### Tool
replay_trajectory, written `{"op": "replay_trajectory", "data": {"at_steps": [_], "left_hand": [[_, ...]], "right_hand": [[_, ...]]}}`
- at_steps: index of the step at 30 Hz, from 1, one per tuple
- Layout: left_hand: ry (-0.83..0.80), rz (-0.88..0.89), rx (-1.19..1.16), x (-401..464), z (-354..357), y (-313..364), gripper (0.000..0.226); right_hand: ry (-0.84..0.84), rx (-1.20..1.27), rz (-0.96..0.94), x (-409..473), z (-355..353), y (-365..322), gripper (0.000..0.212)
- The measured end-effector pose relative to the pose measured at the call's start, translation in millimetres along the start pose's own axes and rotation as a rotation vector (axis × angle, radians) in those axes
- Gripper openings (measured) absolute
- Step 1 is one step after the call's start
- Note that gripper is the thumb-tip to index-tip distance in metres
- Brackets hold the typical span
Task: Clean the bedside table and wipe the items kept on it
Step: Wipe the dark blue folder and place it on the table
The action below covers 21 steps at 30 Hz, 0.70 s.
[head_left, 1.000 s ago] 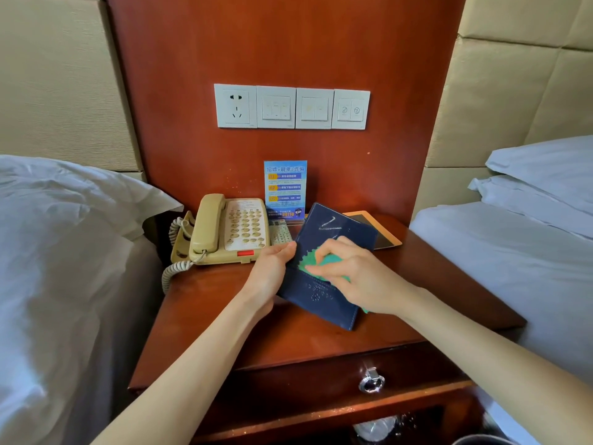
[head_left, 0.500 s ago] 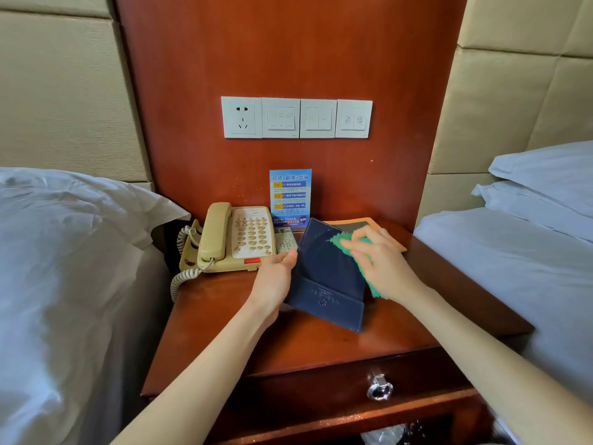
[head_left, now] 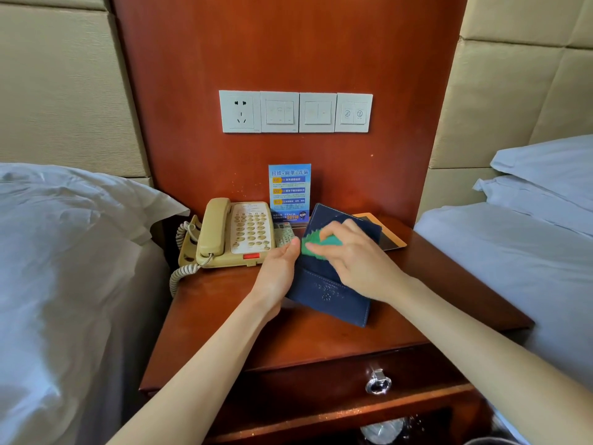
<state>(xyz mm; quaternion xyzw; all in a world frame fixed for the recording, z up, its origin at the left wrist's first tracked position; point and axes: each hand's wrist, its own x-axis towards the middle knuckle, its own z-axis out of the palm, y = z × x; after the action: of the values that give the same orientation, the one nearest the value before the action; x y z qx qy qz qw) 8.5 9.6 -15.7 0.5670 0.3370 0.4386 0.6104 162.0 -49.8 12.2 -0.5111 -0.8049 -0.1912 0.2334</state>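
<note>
Reddish-brown wood forms the bedside surface (head_left: 224, 319), set between two beds with white bedding. At its middle a dark blue folder (head_left: 330, 293) is tilted up off the wood. The left hand (head_left: 277, 273) grips the folder's left edge, thumb on its front. The right hand (head_left: 356, 260) presses a green cloth (head_left: 316, 244) against the folder's upper front, fingers curled over the cloth. Just left of the folder sits a beige telephone (head_left: 232, 234) with a coiled cord. Behind the folder a blue notice card (head_left: 289, 192) stands against the wooden wall panel, and a remote control (head_left: 284, 234) lies beside the telephone. An orange-edged card (head_left: 390, 237) lies behind the folder to the right. Below, a drawer carries a metal pull (head_left: 378, 383).
</note>
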Motion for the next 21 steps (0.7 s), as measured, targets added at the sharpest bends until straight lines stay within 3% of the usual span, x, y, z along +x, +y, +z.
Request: {"op": "replay_trajectory", "data": {"at_steps": [4,8,10,13,16,21], "left_hand": [[0.049,0.054,0.048,-1.3,-0.8,-1.9,0.039],[0.068,0.066,0.132,-5.2,-0.8,-2.2,0.039],[0.088,0.066,0.132,-5.4,-0.9,-1.5,0.038],[0.112,0.079,0.094,-2.8,-1.9,-0.1,0.036],[0.038,0.093,0.109,-2.0,1.4,-0.9,0.035],[-0.068,0.137,0.140,-3.4,2.2,-6.5,0.035]], "right_hand": [[0.168,-0.057,0.245,17.8,5.1,16.9,0.035],[0.195,-0.082,0.435,8.7,8.0,24.2,0.035],[0.198,-0.074,0.394,-6.6,7.7,18.9,0.034],[0.119,-0.031,0.179,-31.0,6.1,0.7,0.037],[0.041,-0.023,0.049,-32.7,0.1,-8.5,0.038],[0.100,-0.074,0.106,3.3,-6.1,-0.9,0.032]]}}
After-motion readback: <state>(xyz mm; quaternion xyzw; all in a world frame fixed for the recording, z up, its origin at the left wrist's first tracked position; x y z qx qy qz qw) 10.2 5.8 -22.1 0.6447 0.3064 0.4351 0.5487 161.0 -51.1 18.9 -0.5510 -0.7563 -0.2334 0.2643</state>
